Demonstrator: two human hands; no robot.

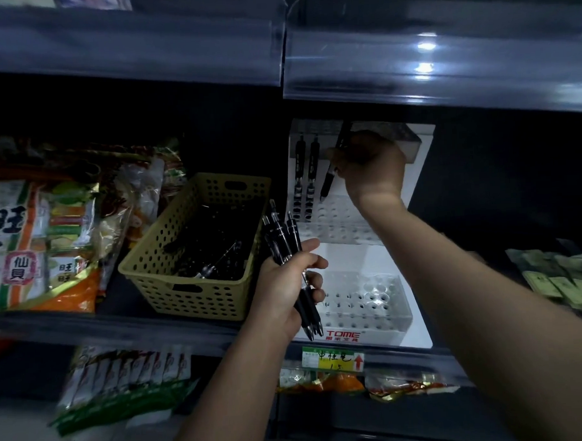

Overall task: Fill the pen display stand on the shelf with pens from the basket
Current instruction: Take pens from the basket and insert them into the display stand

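Fingers (336, 157) of your right hand (370, 165): pinching one black pen (329, 177) near its upper half. The pen is tilted, tip down, just above a hole in the upper tier (344, 223) of the pen display stand (351, 261), and does not look seated yet. Your left hand (286, 287) is curled round a bundle of pens (285, 242), several of them, clicker ends up. It holds them in front of the stand's left edge, between the stand and the basket (193, 301). Stand status: two pens (306, 176) stand upright in the left holes of the upper tier, just beside the pen you are placing. Every other hole visible in that tier looks open. The lower tier (363, 304) shows no pens at all where your left hand does not cover it. The basket sits just left of the stand on the same shelf (127, 329) and holds a dark heap of loose pens (214, 253), too dim to count. Judgement: early stage. Two pens are in and a third is going in, so most of the upper tier and all of the lower tier are left to fill. The bundle will not cover that, so expect more trips to the basket. Snack bags (34, 245) lie left of the basket, and a price label (332, 360) hangs on the shelf edge below the stand.
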